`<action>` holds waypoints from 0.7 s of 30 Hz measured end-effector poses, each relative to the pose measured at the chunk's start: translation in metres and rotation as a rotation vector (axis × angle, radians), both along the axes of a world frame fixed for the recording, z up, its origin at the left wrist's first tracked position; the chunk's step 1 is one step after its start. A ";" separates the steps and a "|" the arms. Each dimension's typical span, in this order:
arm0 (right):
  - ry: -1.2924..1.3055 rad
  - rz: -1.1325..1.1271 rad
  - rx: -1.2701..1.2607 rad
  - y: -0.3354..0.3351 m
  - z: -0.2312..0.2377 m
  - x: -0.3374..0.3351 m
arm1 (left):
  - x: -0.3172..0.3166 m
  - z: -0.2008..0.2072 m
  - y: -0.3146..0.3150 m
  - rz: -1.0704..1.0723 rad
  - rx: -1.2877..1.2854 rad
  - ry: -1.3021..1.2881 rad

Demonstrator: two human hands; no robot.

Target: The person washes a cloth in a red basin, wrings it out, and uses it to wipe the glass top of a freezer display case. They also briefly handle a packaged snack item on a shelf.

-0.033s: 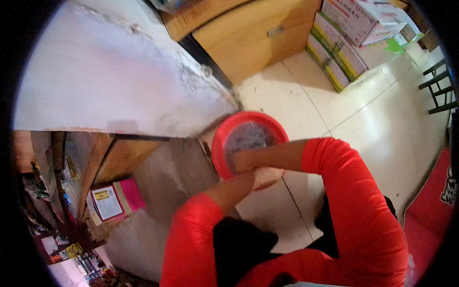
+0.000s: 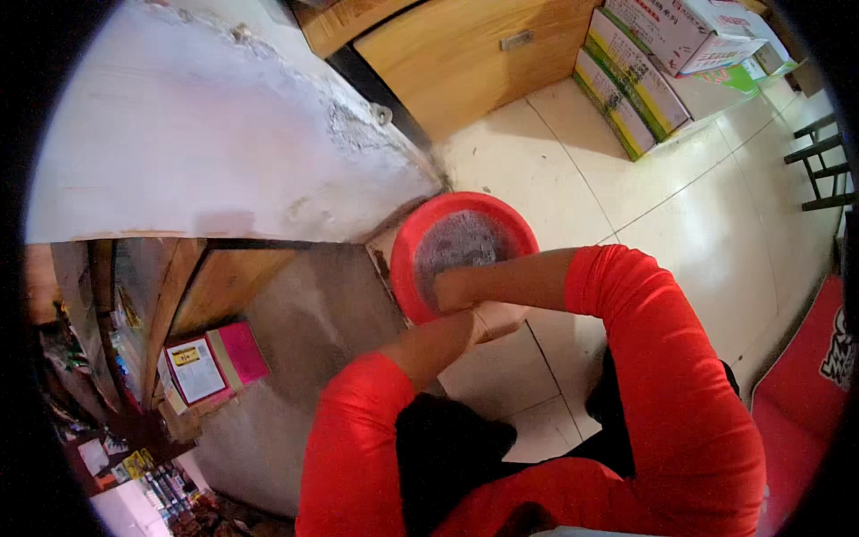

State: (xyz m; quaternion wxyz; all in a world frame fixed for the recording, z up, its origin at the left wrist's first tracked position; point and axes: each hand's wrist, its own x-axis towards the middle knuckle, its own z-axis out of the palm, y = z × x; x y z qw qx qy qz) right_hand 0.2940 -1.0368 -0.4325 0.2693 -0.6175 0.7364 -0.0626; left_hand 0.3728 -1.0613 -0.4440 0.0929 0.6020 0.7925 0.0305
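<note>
Leaning over a red basin (image 2: 403, 264), whoever's wearing the head camera has their arms crossed in this view, the right forearm (image 2: 528, 279) lying over the left hand (image 2: 501, 319). The right hand (image 2: 454, 291) is on the left side of that cross, dipping into the near part of the basin, right by the greyish, speckly liquid (image 2: 461, 240). Its fingers point down and get lost in there, so I honestly can't tell if they're spread or curled, or if they've got hold of anything. The left hand sits just right of it, around the near rim, tucked up against the underside of the right forearm and looking like it touches it. Can't tell how far its fingers are curled either, since the forearm covers part of it. As for the basin, it's just beyond both hands, with the right one over its inside and most of the liquid stretching away past the knuckles. It's next to the corner of a scuffed whitish wall (image 2: 224, 134), with pale floor tiles (image 2: 689, 215) off to the right. Further back there's a wooden cabinet front (image 2: 474, 63) with some stacked boxes (image 2: 626, 80) beside it.
</note>
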 end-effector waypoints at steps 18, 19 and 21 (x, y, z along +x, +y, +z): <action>-1.155 -0.635 0.022 0.045 0.033 -0.013 | -0.018 0.129 -0.009 -0.347 -0.151 -0.087; -1.286 -0.718 -0.042 0.055 0.030 -0.008 | -0.014 0.133 -0.021 -0.278 -0.034 -0.039; -1.514 -0.967 -0.052 0.066 0.036 -0.011 | -0.009 0.132 -0.043 -0.153 0.224 0.049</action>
